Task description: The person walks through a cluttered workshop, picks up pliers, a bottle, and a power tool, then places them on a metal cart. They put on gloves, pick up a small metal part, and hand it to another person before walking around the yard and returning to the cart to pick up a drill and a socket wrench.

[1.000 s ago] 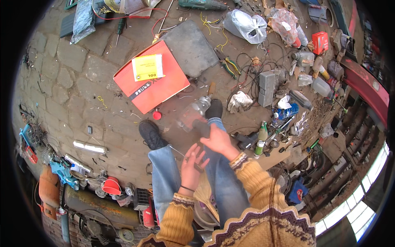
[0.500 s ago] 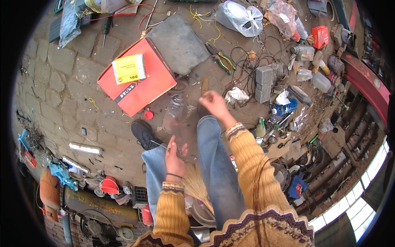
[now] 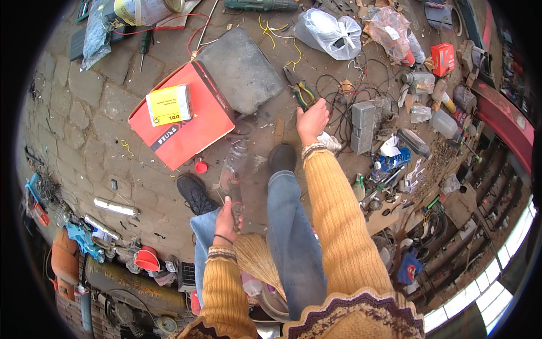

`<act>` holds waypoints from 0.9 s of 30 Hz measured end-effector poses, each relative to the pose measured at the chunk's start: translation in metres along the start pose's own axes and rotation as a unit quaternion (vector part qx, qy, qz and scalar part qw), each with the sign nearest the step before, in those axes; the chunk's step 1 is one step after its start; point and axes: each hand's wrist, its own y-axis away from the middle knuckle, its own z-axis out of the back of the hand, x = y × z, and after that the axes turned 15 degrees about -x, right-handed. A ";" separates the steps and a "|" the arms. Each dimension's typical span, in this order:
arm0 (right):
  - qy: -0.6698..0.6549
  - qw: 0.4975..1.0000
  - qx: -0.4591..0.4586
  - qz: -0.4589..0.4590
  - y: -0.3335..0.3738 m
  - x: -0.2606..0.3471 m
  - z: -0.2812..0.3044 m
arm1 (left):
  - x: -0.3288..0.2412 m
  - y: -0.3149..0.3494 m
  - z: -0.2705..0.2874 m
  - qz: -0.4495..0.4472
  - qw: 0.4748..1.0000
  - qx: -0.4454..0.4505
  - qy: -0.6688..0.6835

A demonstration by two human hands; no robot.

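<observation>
Pliers with yellow-and-green handles (image 3: 305, 94) lie on the stone floor ahead. My right hand (image 3: 312, 121) reaches out to them, its fingers curled round the handle ends and partly hiding them. Nearer my body, my left hand (image 3: 226, 225) is closed on a thin metal rod beside my left knee; its far end and any handle are hard to make out. Just beyond the left hand, between my feet, stands a clear plastic bottle (image 3: 235, 155), with a dark and reddish object (image 3: 235, 195) below it. A straw broom (image 3: 257, 257) lies between my legs.
A red box (image 3: 197, 135) with a yellow packet (image 3: 169, 106) on top lies ahead left, against a dark flat case (image 3: 243, 68). Tangled wires (image 3: 350, 85), a grey metal block (image 3: 362, 127) and a blue bottle (image 3: 392, 160) lie right. A small red cap (image 3: 201, 167) is near my left shoe.
My right hand has moved forward and right, from above my right shoe to the pliers. My left hand has dropped slightly and its fingers have closed in. The view has shifted a little.
</observation>
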 end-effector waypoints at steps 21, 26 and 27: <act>-0.205 0.966 0.134 0.080 0.046 -0.024 0.030 | -0.012 -0.013 -0.007 0.007 0.999 0.033 0.012; -0.232 0.922 0.292 -0.107 0.107 -0.091 0.108 | 0.007 0.049 0.019 0.014 0.999 -0.033 0.037; -0.207 0.927 0.292 -0.110 0.119 -0.103 0.131 | 0.011 0.068 0.031 0.029 0.998 -0.030 0.050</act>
